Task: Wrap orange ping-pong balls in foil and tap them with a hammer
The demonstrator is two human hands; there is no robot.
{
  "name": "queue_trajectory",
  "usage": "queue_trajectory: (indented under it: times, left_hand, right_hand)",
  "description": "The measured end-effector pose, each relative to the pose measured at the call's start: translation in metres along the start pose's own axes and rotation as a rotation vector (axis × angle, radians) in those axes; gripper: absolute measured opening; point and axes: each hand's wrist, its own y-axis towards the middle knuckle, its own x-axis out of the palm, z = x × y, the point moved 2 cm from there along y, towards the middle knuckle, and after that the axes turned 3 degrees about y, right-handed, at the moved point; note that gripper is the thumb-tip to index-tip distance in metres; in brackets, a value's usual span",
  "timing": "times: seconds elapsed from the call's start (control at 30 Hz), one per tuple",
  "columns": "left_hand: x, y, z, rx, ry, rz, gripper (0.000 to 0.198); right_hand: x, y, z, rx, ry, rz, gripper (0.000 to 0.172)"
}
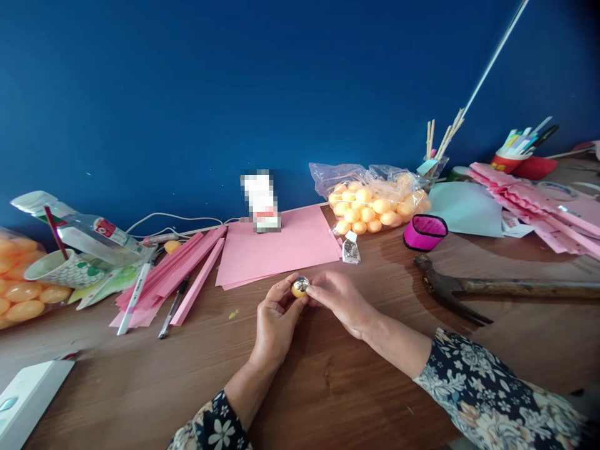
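Note:
Both my hands meet over the wooden table (328, 387) near its middle. My left hand (275, 320) is closed around a small orange ball (300, 287) with a shiny silver patch on top. My right hand (338, 300) pinches the same ball from the right side with its fingertips. Just beyond the hands lie pink paper sheets (281, 247) and a small clear packet of silvery bits (350, 250).
A hammer (469, 290) lies to the right. Behind it are a pink tape roll (424, 232), a bag of orange balls (375, 209), folded pink paper (539, 209) and a cup of pens (509, 156). At left are pink strips (187, 275), pens, a cup (60, 269), a bottle.

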Motion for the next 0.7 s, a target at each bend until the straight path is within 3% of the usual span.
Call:
queue_trajectory:
  times: [0.27,0.43,0.7]
  left_hand:
    - [0.0026,-0.0018,0.0083,-0.05,-0.053,-0.049,0.04]
    - [0.0016,-0.0035,0.0091,-0.057,-0.13,-0.083,0.046]
    - [0.0008,-0.0021,0.0076,-0.095,-0.134,-0.027,0.045]
  right_hand:
    - [-0.0023,0.0021,0.0001,0.006,0.075,-0.088,0.025]
    - [-0.0025,0.0013,0.0005,-0.016,0.045,-0.074,0.027]
    - [-0.0004,-0.0004,0.0047,-0.082,-0.045,-0.095,0.026]
